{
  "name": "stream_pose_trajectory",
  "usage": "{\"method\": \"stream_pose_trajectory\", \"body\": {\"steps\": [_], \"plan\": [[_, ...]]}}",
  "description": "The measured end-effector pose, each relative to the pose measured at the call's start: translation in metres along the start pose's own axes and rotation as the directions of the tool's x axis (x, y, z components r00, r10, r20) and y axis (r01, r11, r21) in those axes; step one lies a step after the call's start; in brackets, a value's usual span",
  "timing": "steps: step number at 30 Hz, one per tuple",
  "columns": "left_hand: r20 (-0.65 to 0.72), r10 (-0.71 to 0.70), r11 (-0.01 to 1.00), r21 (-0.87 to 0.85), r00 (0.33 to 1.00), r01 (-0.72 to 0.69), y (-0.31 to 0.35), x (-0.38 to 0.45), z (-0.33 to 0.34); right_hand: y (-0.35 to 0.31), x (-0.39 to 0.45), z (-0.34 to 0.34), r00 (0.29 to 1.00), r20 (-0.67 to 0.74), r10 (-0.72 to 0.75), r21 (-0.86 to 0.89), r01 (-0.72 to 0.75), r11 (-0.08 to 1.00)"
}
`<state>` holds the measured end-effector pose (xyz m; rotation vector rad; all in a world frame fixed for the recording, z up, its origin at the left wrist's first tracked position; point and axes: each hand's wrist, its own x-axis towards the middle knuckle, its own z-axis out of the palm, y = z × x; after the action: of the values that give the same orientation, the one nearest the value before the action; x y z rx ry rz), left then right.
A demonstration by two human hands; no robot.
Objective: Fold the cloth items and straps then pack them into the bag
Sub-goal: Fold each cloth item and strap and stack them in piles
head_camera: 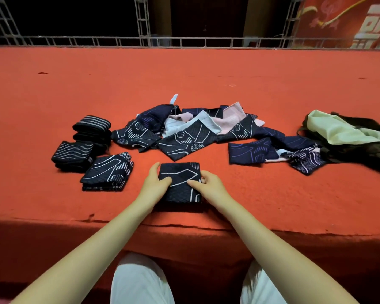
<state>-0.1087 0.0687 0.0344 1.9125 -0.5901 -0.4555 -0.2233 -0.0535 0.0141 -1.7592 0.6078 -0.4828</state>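
Dark quilted cloth (pixel 180 183) with white lines is lying folded into a neat square near the front edge of the table (pixel 206 73), and both hands are working on it. The left hand (pixel 155 183) is gripping the square's left edge, thumb lying over the top and fingers curling round the side; the right hand (pixel 208 183) is pinching the right edge in the same way, thumb on top. A grip from both sides is probably keeping the layers from springing open while the fold is being squared up or readied for lifting.

Just to the left, a folded stack (pixel 106 174) of the same patterned cloth is sitting, and beyond it two striped strap bundles (pixel 75 155), one behind the other, are waiting in a tidy cluster, which suggests finished pieces are being gathered on that side. Behind the square, a loose heap (pixel 184 130) of navy, pink and pale blue pieces is sprawling across the middle of the table, still unfolded. To the right, more pieces (pixel 250 152) are trailing toward the bag (pixel 342 132), which is lying slumped and open well apart from the hands, its pale lining showing.

Nothing is blocking the way to the stack; the way to the bag is crossing the scattered pieces on the right.
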Motion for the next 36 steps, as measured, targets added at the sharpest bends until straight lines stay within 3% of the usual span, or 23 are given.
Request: {"method": "stream_pose_trajectory", "body": {"steps": [6,9,12,16,22,26,30,36], "plan": [[-0.251,0.108,0.993,0.074,0.962,-0.092,-0.008,0.021,-0.070,-0.037,0.033,0.064,0.997,0.024,-0.068,-0.084,0.070,0.994],[-0.416,0.216,0.975,0.141,0.883,-0.172,-0.010,0.031,-0.110,-0.058,0.057,0.104,0.995,0.058,-0.087,-0.137,0.094,0.986],[-0.493,0.295,0.952,0.226,0.819,-0.206,-0.016,0.042,-0.143,-0.079,0.077,0.140,0.995,0.063,-0.081,-0.126,0.088,0.988],[-0.505,0.278,0.950,0.269,0.818,-0.157,-0.040,0.057,-0.167,-0.085,0.092,0.172,0.998,0.035,-0.045,-0.103,0.048,0.993],[-0.384,0.135,0.900,0.433,0.913,0.049,-0.080,0.062,-0.162,-0.054,0.084,0.194,0.998,-0.045,0.047,-0.172,-0.054,0.984],[-0.467,0.140,0.825,0.543,0.873,0.158,-0.084,0.058,-0.162,-0.045,0.085,0.193,1.000,0.001,0.018,-0.185,-0.018,0.983],[-0.464,0.264,0.846,0.532,0.845,0.028,-0.062,0.053,-0.143,-0.048,0.082,0.182,0.993,0.025,0.112,-0.042,-0.111,0.993],[-0.388,0.368,0.918,0.294,0.845,-0.265,-0.013,0.046,-0.094,-0.044,0.078,0.124,0.989,-0.067,0.130,0.110,-0.122,0.986]]}}
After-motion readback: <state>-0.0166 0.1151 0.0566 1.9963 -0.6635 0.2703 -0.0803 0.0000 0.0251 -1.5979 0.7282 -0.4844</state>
